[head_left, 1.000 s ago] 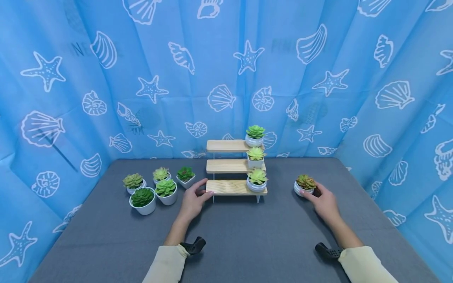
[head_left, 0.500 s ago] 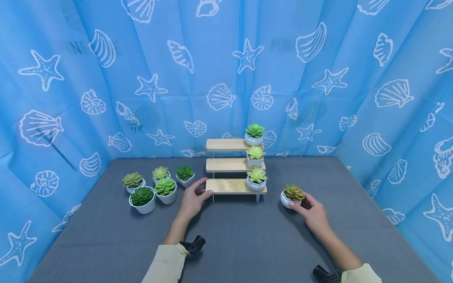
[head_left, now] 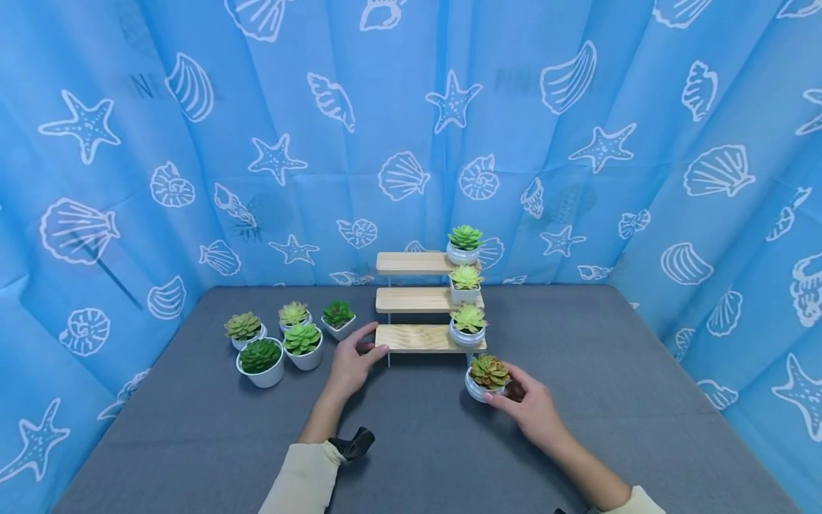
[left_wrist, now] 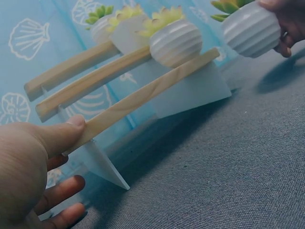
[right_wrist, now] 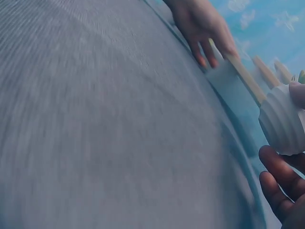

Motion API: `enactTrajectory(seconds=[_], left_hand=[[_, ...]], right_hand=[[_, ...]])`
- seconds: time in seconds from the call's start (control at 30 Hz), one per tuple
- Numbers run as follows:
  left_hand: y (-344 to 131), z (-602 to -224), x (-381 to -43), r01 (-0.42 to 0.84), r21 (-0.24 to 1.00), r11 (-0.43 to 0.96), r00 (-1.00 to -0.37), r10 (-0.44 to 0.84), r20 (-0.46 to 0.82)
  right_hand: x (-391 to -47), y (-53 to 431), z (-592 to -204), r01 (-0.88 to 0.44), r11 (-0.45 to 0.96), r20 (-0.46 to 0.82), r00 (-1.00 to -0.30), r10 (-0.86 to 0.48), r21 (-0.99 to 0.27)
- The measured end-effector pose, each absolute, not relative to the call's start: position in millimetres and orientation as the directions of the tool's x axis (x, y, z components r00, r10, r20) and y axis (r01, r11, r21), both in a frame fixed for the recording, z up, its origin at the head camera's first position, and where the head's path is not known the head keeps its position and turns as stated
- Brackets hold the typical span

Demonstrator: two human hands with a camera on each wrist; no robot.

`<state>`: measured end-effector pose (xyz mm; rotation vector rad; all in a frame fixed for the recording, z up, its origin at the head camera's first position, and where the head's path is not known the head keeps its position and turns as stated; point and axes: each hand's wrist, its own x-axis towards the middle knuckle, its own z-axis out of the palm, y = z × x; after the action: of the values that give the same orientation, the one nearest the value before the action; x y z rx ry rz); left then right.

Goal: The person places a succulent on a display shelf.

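My right hand (head_left: pixel 536 414) grips a potted succulent (head_left: pixel 489 373) with reddish-green leaves in a ribbed white pot, just in front of the stand's right end. In the left wrist view this pot (left_wrist: pixel 252 31) is raised above the cloth, its shadow below. At the left end of a three-tier wooden display stand (head_left: pixel 411 338), my left hand (head_left: pixel 349 368) pinches the lowest shelf. The left wrist view shows the thumb (left_wrist: pixel 71 129) on that shelf's end. Three pale-green succulents line the right ends of the shelves, the lowest one (head_left: pixel 467 325) in a round white pot.
Several more potted succulents stand in a group left of the stand, among them a dark green one (head_left: pixel 260 363) and a small one (head_left: pixel 338 319) near my left fingers. A grey cloth (head_left: pixel 411 450) covers the table. Behind hangs a blue shell-print curtain (head_left: pixel 398 107).
My right hand has carried the reddish succulent leftward and nearer to me, from the right side of the table to the front of the stand's right end. The left hand stays on the shelf.
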<state>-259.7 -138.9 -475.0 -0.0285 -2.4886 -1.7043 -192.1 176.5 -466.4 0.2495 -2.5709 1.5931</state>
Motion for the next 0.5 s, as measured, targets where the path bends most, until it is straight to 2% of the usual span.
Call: enactTrajectory(seconds=[0.5], left_hand=[[-138.3, -475.4, -260.5, 0.089, 0.923, 0.374, -0.991, -0.064, 0.121]], right_hand=[[-207.0, 121.9, -456.5, -0.351, 0.374, 0.297, -0.935, -0.196, -0.859]])
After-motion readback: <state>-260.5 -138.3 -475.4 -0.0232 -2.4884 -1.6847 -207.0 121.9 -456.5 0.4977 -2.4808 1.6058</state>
